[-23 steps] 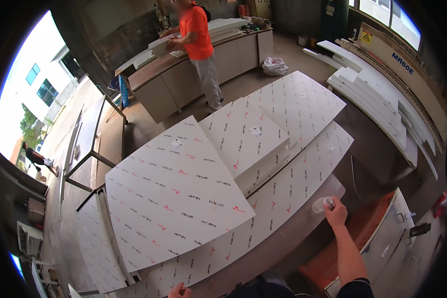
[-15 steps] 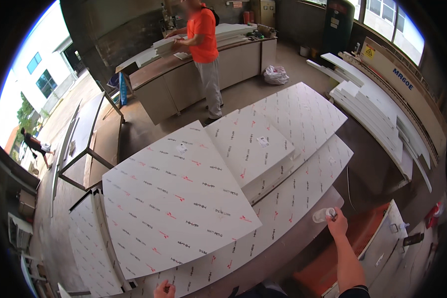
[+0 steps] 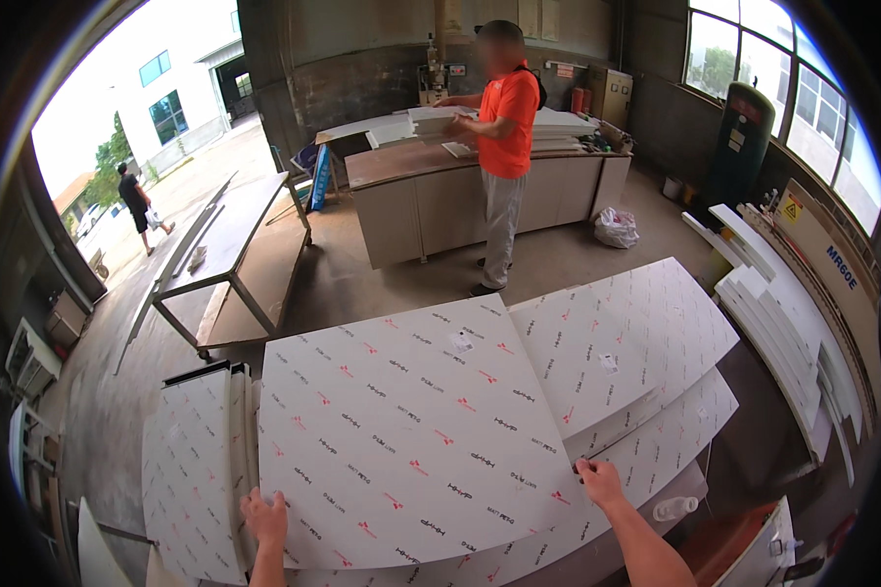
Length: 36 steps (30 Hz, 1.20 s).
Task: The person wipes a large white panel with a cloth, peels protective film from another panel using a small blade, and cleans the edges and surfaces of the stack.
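A: Head view, where's the big white panel [image 3: 382,421]?

B: Atop other sheets [image 3: 646,313], grey workshop floor [image 3: 108,430] around, brown-topped counter [image 3: 392,166] behind. Left hand [image 3: 266,519] and right hand [image 3: 602,482] at opposite edges, can't tell if they're gripping.

A: Any writing?

B: Slanted black-and-red print [image 3: 418,467], small label [image 3: 460,342] lol.

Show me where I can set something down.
The middle of the big panel, between left hand and right hand, has nothing set on it. A free patch of floor lies between cart, bench and big panel. It's crowded along the bench's back, with boards, and just right of the right hand, at the bottle.
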Each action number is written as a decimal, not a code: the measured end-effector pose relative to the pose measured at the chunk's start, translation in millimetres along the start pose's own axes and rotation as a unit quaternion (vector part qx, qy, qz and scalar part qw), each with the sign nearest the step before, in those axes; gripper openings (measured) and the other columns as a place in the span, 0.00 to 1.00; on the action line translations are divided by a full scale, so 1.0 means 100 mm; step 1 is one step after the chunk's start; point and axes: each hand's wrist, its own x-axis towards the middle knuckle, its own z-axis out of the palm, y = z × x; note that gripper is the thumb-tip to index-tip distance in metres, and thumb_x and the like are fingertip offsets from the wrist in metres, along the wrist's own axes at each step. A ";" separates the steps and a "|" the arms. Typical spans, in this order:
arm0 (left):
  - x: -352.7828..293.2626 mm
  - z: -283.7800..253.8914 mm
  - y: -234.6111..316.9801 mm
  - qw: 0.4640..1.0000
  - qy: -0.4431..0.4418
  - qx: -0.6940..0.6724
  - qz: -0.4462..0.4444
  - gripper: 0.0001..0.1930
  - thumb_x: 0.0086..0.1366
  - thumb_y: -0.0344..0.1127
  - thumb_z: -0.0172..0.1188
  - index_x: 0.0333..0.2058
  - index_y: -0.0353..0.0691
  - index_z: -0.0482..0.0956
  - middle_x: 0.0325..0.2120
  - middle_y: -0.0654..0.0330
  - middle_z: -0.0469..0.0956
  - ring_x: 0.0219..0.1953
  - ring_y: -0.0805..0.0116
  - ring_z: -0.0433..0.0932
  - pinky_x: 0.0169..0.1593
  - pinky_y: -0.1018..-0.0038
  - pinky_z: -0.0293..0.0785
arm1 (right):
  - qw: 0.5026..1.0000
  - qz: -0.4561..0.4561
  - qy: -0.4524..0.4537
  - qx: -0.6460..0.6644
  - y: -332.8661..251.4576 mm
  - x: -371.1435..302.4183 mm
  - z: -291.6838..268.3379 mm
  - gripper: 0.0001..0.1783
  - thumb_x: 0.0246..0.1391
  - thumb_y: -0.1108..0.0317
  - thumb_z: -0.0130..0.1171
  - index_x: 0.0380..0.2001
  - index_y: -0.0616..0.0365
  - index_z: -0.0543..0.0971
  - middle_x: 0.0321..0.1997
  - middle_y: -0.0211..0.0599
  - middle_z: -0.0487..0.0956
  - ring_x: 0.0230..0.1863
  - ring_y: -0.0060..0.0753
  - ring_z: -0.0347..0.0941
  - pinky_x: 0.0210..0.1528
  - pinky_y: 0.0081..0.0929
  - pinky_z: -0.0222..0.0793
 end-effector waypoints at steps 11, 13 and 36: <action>0.59 0.42 -0.65 0.977 -0.052 -0.205 -0.039 0.35 0.66 0.58 0.43 0.21 0.24 0.76 0.17 0.51 0.76 0.24 0.58 0.75 0.34 0.61 0.69 | 0.985 0.088 -0.071 0.132 -0.18 0.21 0.23 0.14 0.53 0.63 0.58 0.30 0.66 0.79 0.26 0.30 0.76 0.24 0.22 0.68 0.29 0.25 0.63; 0.53 0.43 -0.66 0.961 -0.082 -0.255 -0.070 0.33 0.68 0.56 0.42 0.26 0.24 0.77 0.22 0.52 0.78 0.27 0.62 0.76 0.35 0.63 0.70 | 0.981 0.089 -0.065 0.160 -0.07 0.21 0.20 0.13 0.53 0.64 0.58 0.29 0.66 0.79 0.25 0.30 0.76 0.24 0.22 0.68 0.29 0.25 0.63; -1.25 1.08 0.32 0.890 -0.188 -0.193 0.368 0.19 0.64 0.42 0.51 0.39 0.29 0.77 0.31 0.50 0.79 0.33 0.60 0.77 0.37 0.66 0.73 | 0.853 0.324 0.361 0.193 1.63 -1.60 0.53 0.32 0.46 0.61 0.61 0.54 0.67 0.70 0.51 0.53 0.75 0.53 0.46 0.72 0.54 0.33 0.67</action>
